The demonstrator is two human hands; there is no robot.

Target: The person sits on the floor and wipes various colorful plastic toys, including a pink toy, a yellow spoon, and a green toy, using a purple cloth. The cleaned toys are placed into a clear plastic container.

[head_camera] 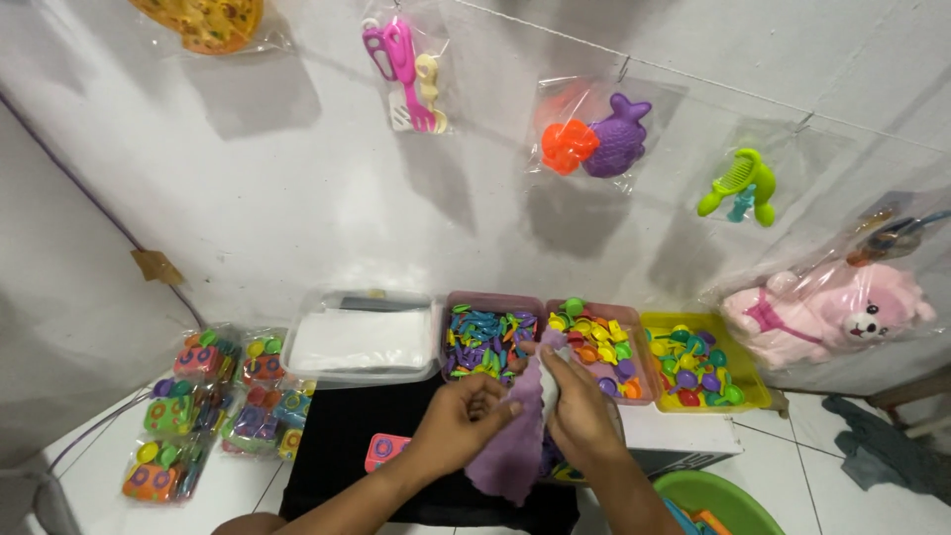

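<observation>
A white wall (297, 198) fills the far side of the room, strung with a line from which clear bags of plastic toys hang — a pink utensil set (404, 69), an orange and purple pair of moulds (594, 139), a green comb set (741, 186) and, at the far right, a pink plush bear (827, 312). Below it, a black mat (342, 436) lies on the white tiled floor. Along its far edge stand a clear lidded tub (360, 339) and three trays heaped with small coloured plastic pieces: a pink tray (487, 337), a second pink tray (599, 342) and a yellow tray (703, 369). Packed toy sets (213, 406) lie in a cluster to the left. A green basin (708, 495) sits near right.

Near the middle, the two hands work close together on a purple cloth (510, 451). The left hand (461, 421) is closed around the cloth's left side, and the right hand (580, 406) pinches its upper edge — the cloth hanging down between them, just in front of the trays. A small pink toy (384, 449) rests on the mat just left of the left hand.
</observation>
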